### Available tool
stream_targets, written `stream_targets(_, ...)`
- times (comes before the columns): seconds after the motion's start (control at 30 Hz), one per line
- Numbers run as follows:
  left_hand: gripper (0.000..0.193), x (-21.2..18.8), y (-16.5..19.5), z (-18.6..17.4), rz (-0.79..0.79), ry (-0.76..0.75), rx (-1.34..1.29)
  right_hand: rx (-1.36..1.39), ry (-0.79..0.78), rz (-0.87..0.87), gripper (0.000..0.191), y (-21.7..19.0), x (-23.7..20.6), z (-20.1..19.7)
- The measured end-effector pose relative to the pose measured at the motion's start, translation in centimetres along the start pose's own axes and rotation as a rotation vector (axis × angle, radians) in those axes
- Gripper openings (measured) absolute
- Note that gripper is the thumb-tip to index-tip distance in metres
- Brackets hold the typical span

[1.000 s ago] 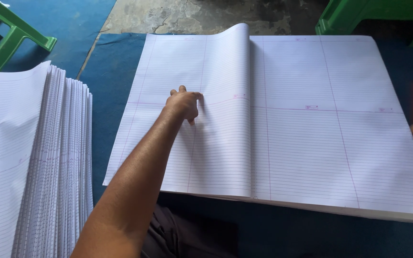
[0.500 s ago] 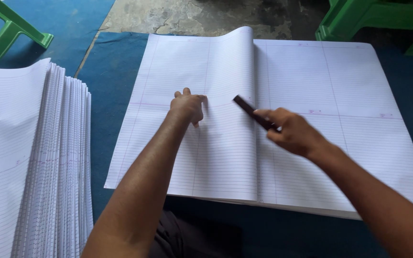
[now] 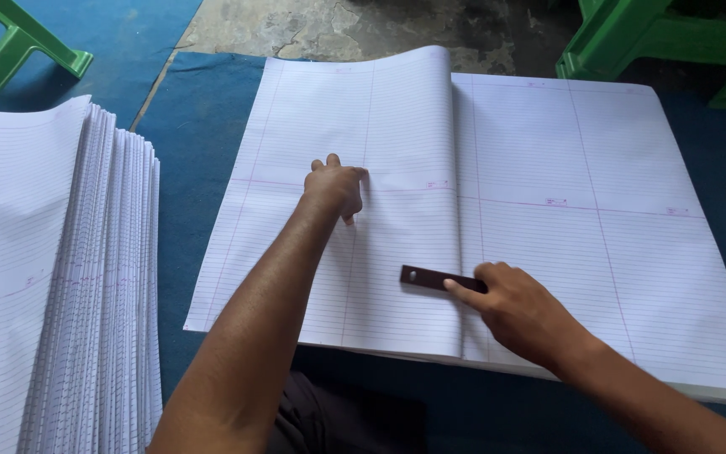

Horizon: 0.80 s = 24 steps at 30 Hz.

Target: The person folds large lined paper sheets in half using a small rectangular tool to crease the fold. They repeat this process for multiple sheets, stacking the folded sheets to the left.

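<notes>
Since half a second ago, the right hand (image 3: 521,313) has drawn the dark flat creasing stick (image 3: 434,278) down from the upper middle of the fold to the lower centre of the frame, near the bottom edge of the folded ruled sheet (image 3: 380,151). Its grip is closed on the stick's right end, forefinger laid along it, the free end pointing left across the crease. Just above and to the left, the left hand (image 3: 338,187) presses fingertips flat on the folded flap, holding nothing. To crease well, I judge the stick should stay flat and be pulled along the fold line in one steady stroke while the left hand keeps the flap from sliding. Under the flap lies the stack of ruled sheets (image 3: 598,168) on a blue mat (image 3: 195,126); a second pile of ruled sheets (image 3: 52,277) fills the left edge, with green plastic furniture (image 3: 657,42) at the far top.
</notes>
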<state>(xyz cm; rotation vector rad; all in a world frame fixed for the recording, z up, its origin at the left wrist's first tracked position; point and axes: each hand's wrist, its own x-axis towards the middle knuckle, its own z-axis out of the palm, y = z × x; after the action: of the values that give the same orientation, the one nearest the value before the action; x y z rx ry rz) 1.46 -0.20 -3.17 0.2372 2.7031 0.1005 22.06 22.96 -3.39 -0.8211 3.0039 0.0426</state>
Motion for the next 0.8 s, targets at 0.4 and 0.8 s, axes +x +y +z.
stream_targets(0.4, 0.089, 0.6, 0.0, -0.4, 0.002, -0.013, -0.018, -0.153, -0.022, 0.280, 0.047, 4.3, 4.0, 2.0)
stream_targets(0.8, 0.082, 2.4, -0.8, -0.4, 0.036, 0.014, -0.042, -0.105, 0.017, 0.510, 0.050, 11.9, 15.3, 3.9)
